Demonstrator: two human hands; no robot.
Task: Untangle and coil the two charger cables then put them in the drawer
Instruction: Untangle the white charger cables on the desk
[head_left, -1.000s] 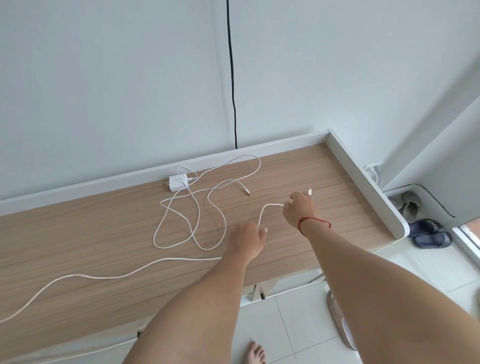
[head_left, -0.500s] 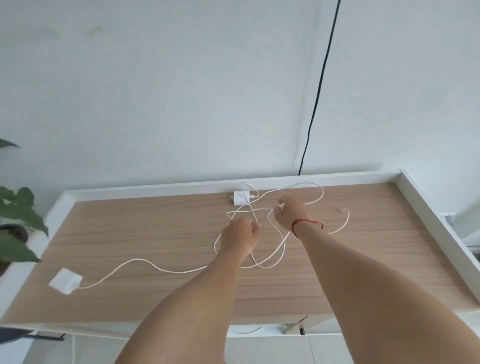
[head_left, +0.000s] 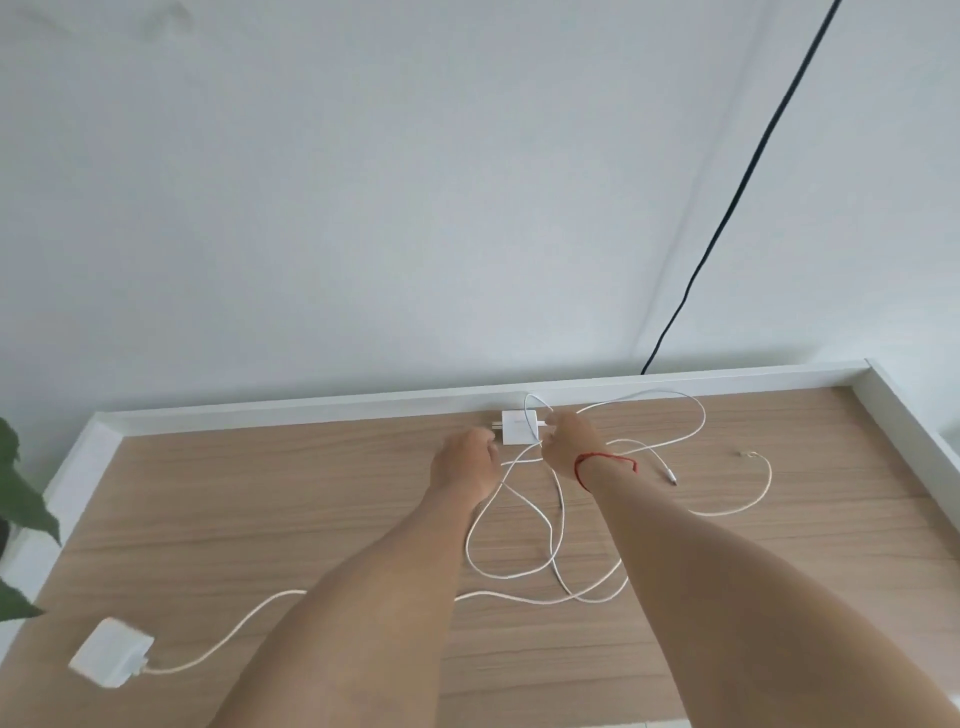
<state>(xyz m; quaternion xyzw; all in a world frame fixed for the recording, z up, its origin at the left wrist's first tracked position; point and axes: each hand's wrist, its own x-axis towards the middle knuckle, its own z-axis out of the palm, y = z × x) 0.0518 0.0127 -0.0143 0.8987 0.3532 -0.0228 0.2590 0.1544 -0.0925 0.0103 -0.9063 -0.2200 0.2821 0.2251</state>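
Two tangled cables (head_left: 496, 576), charger brick (head_left: 518, 427) between left grip (head_left: 465, 462), right grip (head_left: 569, 441)

left hand (head_left: 464, 461) curled, right hand (head_left: 570, 442) curled

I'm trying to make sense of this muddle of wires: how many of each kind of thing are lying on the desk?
Charger bricks: 2
White cables: 2, looped across each other
Total: 4
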